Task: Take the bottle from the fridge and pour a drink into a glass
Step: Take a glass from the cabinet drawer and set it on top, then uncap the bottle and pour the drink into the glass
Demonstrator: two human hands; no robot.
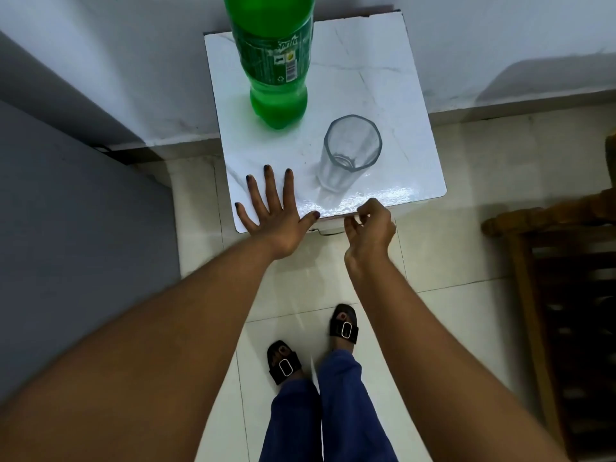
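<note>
A green bottle (273,58) stands upright on the far part of a small white bench (393,95), its top cut off by the upper edge of the view. An empty clear glass (348,151) stands upright nearer the front, to the right of the bottle and apart from it.

The left hand (276,211) lies flat on the bench's near left corner, palm down, fingers spread wide, holding nothing. It sits just left of the glass without touching it. The right hand (368,228) hovers at the bench's front edge, fingers loosely curled, also empty.

Below, 2 feet in black sandals (343,325) stand on a pale tiled floor (450,261). A wooden chair (566,295) stands at right.
</note>
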